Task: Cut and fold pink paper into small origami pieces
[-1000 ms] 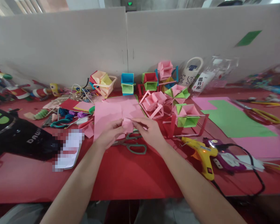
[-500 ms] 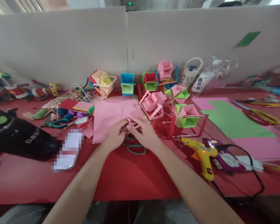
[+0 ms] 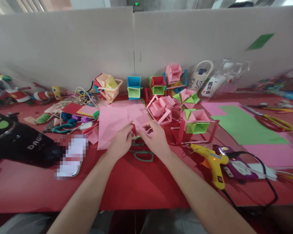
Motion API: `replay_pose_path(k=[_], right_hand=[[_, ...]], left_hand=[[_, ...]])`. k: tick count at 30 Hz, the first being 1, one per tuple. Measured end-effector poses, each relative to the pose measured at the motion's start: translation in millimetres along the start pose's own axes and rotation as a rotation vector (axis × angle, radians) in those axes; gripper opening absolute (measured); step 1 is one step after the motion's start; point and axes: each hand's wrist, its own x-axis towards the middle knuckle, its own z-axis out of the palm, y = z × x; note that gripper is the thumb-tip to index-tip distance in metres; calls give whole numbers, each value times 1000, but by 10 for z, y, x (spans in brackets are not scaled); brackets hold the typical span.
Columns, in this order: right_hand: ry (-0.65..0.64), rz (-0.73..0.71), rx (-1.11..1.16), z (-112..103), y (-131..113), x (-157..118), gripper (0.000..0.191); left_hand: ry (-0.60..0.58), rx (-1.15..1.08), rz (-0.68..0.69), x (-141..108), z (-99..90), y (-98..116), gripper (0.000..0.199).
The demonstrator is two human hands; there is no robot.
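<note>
My left hand (image 3: pixel 122 141) and my right hand (image 3: pixel 156 136) meet at the middle of the table, fingers closed round a small folded piece of pink paper (image 3: pixel 149 131). The fingers cover most of it. A patch of red shows by the left fingertips; whether it is paper or tabletop I cannot tell. Below the hands lie scissors (image 3: pixel 143 156) with grey-green handles, their blades hidden. Just behind, pink paper sheets (image 3: pixel 112 122) lie flat. To the right of them stand folded paper models, among them a pink one (image 3: pixel 161 107) and a green and pink one on a red frame (image 3: pixel 196 122).
A yellow glue gun (image 3: pixel 211 161) with a black cord lies at right beside a purple and white power strip (image 3: pixel 239 167). At left are a phone (image 3: pixel 72 159) and a black bottle-like object (image 3: pixel 26 141). Yellow-handled scissors (image 3: pixel 274 121) rest on green paper (image 3: pixel 246 130).
The right hand has shifted slightly right and turned, so more of the pink paper shows. A red patch has come into sight between the fingertips. The left hand has barely moved.
</note>
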Motion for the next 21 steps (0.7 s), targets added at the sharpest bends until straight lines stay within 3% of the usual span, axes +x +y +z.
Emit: replay_pose_path(k=[6,11,16,21], right_hand=[[-109,38,-15,33,6,-16,8],[-95,100,-105,41,63,-16,7],[-70,65,-109,25,103,-5,2],[-54,55,-54,-12,68,11,5]], left_hand=[[-80,-33,5,-15,19,40,32],[-112,-11,-21,-39,52,8,39],[-65,-74,5,-42,61,-48,32],[22,-279,-115,-44,94,-75,19]])
